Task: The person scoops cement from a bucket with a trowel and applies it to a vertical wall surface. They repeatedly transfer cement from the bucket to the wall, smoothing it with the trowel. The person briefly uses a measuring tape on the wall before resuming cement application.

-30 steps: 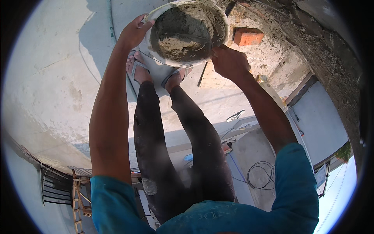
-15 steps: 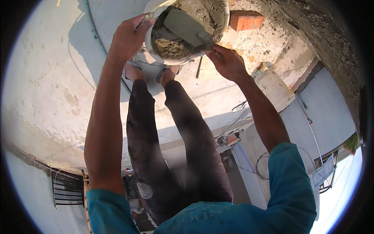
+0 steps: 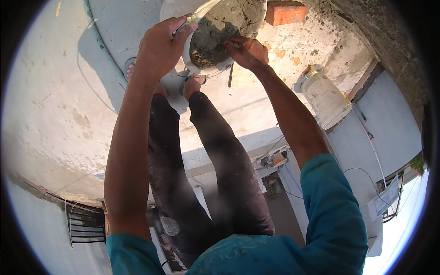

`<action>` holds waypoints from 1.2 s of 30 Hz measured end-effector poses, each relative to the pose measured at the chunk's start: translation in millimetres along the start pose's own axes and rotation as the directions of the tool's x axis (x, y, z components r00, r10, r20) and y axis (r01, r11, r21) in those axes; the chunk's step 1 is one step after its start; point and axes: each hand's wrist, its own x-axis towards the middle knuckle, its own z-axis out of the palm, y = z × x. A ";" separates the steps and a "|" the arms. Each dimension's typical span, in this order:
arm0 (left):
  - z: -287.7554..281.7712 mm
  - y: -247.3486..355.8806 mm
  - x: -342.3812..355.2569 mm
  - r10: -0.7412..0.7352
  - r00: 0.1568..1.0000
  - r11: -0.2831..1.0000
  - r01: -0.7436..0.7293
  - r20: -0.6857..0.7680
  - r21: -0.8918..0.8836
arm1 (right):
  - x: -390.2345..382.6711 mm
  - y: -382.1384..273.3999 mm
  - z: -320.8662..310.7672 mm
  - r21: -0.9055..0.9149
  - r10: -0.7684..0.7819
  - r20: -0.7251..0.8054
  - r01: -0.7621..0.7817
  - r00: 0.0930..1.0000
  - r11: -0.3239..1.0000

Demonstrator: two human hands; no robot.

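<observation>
A white bucket (image 3: pixel 189 57) full of wet grey mortar (image 3: pixel 236 18) stands at the top, just beyond my feet. My left hand (image 3: pixel 166 43) is closed at its left rim, gripping the bucket's handle, where a yellow strip (image 3: pixel 205 6) is tied. Over the right side of the bucket, my right hand (image 3: pixel 247 51) is closed round the grip of a trowel (image 3: pixel 236 44). The trowel's blade is down in the mortar and can hardly be told from it.
An orange-red brick (image 3: pixel 286 13) lies right of the bucket on the mortar-splashed ledge. Farther right, a stained white pail (image 3: pixel 324 98) lies tipped. A thin dark rod (image 3: pixel 230 75) sits below the bucket, and a green hose (image 3: pixel 97 32) runs along the left.
The trowel blade, flat and visible over the mortar before, has gone down into it. My right hand has moved left and up over the bucket. My left foot has stepped to the left.
</observation>
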 end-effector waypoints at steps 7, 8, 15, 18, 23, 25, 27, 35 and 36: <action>-31.1 13.3 11.9 -0.164 0.964 0.983 0.178 0.210 -0.049 | -35.4 34.5 -30.4 0.051 -0.205 -0.227 0.221 0.952 0.974; -33.4 14.8 13.9 -0.162 0.963 0.986 0.165 0.213 0.002 | -37.7 24.6 -34.4 0.104 -0.155 -0.202 0.178 0.967 0.978; -22.2 23.0 12.0 -0.147 0.966 0.989 0.146 0.213 0.018 | -10.7 91.9 -47.0 -0.231 -0.392 -0.380 0.325 0.838 0.917; -24.3 26.1 18.1 -0.099 0.975 0.991 0.079 0.199 0.106 | 2.3 83.9 -24.3 -0.257 -0.385 -0.347 0.309 0.855 0.916; -13.0 63.6 15.1 -0.070 0.983 0.979 0.036 0.170 0.199 | 20.4 16.5 14.6 -0.027 -0.148 -0.069 0.147 0.987 0.989; -21.6 45.0 23.9 -0.136 0.964 0.982 0.101 0.229 0.157 | 19.6 19.0 11.5 0.081 -0.170 -0.096 0.177 0.981 0.981; -30.7 28.2 33.7 -0.167 0.952 0.983 0.142 0.255 0.116 | 15.3 36.4 14.0 0.094 -0.265 -0.204 0.288 0.942 0.953; -123.4 -14.1 27.0 -0.395 0.908 0.919 0.389 -0.137 -0.068 | -89.6 25.8 -126.9 0.201 -0.318 -0.280 0.379 0.906 0.903; -136.0 -5.9 10.2 -0.368 0.907 0.929 0.368 -0.203 -0.039 | -117.9 28.8 -156.4 0.197 -0.321 -0.322 0.394 0.891 0.898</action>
